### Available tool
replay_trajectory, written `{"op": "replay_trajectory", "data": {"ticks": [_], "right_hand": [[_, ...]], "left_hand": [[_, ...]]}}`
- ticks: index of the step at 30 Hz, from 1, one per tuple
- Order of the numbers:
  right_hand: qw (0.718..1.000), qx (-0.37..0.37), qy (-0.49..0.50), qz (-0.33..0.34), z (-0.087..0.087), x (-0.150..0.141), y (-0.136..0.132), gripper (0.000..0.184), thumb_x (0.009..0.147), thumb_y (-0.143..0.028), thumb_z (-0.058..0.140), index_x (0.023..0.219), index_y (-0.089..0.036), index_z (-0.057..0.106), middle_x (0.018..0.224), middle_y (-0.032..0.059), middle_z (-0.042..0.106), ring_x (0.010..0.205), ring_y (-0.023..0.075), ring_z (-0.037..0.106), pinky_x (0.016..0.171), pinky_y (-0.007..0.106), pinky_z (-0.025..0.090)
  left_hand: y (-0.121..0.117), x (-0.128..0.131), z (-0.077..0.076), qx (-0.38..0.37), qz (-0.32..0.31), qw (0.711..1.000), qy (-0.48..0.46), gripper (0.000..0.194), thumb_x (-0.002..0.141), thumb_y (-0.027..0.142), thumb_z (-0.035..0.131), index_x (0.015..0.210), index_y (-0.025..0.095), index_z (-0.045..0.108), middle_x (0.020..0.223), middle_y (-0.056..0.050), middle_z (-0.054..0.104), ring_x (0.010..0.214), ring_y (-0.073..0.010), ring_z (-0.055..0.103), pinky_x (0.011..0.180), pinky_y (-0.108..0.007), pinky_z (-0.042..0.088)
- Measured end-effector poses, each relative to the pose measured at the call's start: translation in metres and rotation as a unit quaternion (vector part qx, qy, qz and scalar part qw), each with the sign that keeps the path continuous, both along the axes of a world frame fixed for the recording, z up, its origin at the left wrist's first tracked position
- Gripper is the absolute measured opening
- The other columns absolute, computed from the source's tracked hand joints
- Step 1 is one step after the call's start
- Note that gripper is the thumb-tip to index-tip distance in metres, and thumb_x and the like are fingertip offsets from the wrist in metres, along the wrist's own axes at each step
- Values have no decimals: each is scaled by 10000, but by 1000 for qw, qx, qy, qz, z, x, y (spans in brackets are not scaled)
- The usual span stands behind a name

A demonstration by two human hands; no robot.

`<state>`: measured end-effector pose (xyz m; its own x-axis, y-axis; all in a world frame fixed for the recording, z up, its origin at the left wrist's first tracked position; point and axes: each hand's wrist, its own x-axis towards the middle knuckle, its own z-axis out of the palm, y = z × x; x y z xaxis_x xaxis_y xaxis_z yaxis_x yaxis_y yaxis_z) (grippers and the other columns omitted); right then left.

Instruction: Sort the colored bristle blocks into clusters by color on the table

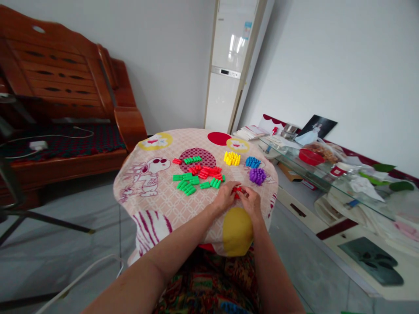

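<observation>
Off the left and near side of the purple cluster (258, 176), some small red pieces (237, 192) sat up between two bare hands. They looked like hard plastic, so I figured they were really light and stiff, tough to break and maybe a bit slick on the smooth faces. Honestly, bits that tiny seemed to call for fingertips on the sides or ends, not a whole fist.

As for the grip, the left hand (225, 196) had its fingers drawn in on the red pieces from the left, and the right hand (250, 201) was pinched onto them from the side closer to the purple cluster. Neither one looked opened much, pretty much just the thickness of what it held. Couldn't tell how many bits were in there or whether they were joined, since the fingers covered a lot.

Going outward, the blue cluster (253, 162) was just beyond the purple cluster, and the yellow cluster (232, 158) was beyond it and off to the left. Well left of the purple cluster was a loose red pile (206, 172), and farther left of it again, a little to the near side, lay a scatter of green pieces (186, 183). All that was on the cloth-covered surface (193, 211).
</observation>
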<state>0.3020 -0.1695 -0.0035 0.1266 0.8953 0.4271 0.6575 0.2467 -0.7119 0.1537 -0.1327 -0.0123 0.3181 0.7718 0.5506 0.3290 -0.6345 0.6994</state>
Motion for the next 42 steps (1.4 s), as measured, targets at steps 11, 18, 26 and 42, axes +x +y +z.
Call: {"op": "replay_trajectory", "data": {"ticks": [11,18,26,42], "right_hand": [[988,-7,148,-33,-6,8,4,495,776,-496,623,1068,-116,750,955,140,767,799,243,686,685,324,540],[993,25,111,-26,12,2,66,470,758,-458,548,1016,-118,745,899,128,754,773,239,658,708,339,528],[998,11,-19,-61,9,-7,113,426,765,-331,480,1028,-140,756,964,137,757,869,249,668,839,355,501],[986,27,-140,-85,-2,-16,100,342,819,-267,608,1123,-137,697,1001,132,704,918,251,607,855,340,454]], "left_hand": [[7,-25,4,38,112,993,-17,469,730,-37,455,1089,151,689,999,-90,722,934,-186,665,870,-331,550],[6,-29,2,26,100,995,0,371,735,-8,493,962,172,724,910,-72,731,860,-180,670,820,-309,552],[0,-26,-3,29,56,998,-9,335,767,2,505,908,189,744,894,-63,747,861,-180,684,830,-308,548],[29,-60,24,-56,220,970,92,342,801,180,658,1141,154,682,1182,-124,706,1122,-256,640,1001,-392,504]]}}
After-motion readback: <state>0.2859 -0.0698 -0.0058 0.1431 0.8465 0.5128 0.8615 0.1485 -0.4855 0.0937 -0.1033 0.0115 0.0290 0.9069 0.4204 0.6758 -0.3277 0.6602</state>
